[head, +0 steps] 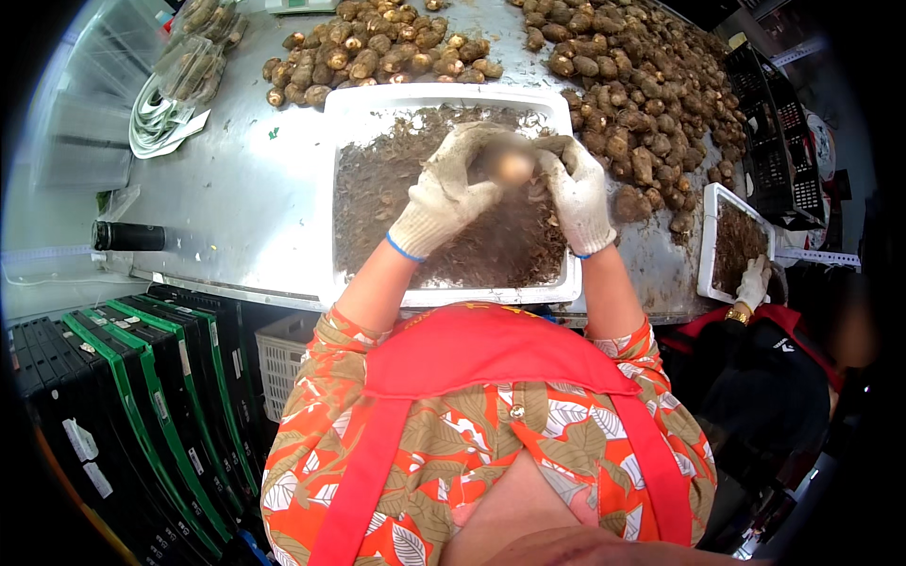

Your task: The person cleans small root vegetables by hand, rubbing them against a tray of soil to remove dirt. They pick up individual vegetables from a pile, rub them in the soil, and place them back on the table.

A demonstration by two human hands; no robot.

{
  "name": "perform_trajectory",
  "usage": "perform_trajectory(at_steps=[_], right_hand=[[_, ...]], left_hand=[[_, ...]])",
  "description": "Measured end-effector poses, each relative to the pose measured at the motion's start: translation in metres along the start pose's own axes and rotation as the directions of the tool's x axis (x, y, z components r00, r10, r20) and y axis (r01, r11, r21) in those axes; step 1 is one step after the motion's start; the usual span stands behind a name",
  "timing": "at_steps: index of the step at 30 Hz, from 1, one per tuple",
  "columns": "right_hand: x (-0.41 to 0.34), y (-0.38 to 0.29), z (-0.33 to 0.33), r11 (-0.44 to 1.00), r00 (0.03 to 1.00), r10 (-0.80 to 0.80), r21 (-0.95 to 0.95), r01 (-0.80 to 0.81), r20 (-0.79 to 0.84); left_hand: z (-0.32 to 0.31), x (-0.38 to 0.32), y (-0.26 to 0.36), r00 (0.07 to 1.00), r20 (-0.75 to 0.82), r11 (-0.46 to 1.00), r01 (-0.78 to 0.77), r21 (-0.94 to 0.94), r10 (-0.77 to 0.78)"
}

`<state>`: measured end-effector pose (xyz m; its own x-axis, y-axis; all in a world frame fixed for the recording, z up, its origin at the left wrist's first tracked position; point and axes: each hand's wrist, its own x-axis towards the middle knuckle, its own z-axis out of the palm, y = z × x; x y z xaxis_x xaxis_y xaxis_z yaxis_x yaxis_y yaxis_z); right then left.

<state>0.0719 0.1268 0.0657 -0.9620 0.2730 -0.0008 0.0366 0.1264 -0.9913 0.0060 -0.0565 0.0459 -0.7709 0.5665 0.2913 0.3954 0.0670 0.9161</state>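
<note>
A taro-like corm (pixel 515 168), blurred, with a pale end towards me, is between my hands over a white foam tray (pixel 453 296). My left hand (pixel 456 173), in a soiled white knit glove, is wrapped around its left side. My right hand (pixel 577 187), gloved likewise, has its thumb and fingers curled onto the corm's right side; blur hides the exact contact. Brown fibrous peelings (pixel 396 212) cover much of the tray's floor beneath both hands.
Smaller corm pile (pixel 375 49) lies behind the tray; a larger pile (pixel 630 99) spreads at right. Clear plastic packs (pixel 191 71), white strapping (pixel 159 124) and a black cylinder (pixel 129 236) lie left. A co-worker's gloved hand (pixel 754 281) reaches a second tray (pixel 708 247). Black crates (pixel 782 141) stand beyond.
</note>
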Motion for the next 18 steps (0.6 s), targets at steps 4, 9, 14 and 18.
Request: perform_trajectory(at_steps=[4,9,14,18], right_hand=[[-0.003,0.012,0.008,0.999,0.996,-0.023,0.037,0.026,-0.083],[-0.012,0.003,0.016,0.999,0.999,-0.043,-0.023,0.044,0.024],[0.0,0.01,-0.005,0.981,0.983,0.176,-0.099,-0.169,0.06],[-0.001,0.012,-0.008,0.986,0.992,0.123,0.11,-0.124,0.011]], left_hand=[[-0.001,-0.001,0.009,0.963,0.115,0.872,0.271,-0.409,-0.245],[0.005,-0.003,0.005,0.967,0.049,0.872,0.247,-0.423,-0.251],[-0.003,-0.002,-0.003,0.984,0.055,0.896,0.179,-0.406,-0.172],[0.0,-0.003,-0.001,0.987,-0.027,0.885,0.132,-0.447,-0.16]])
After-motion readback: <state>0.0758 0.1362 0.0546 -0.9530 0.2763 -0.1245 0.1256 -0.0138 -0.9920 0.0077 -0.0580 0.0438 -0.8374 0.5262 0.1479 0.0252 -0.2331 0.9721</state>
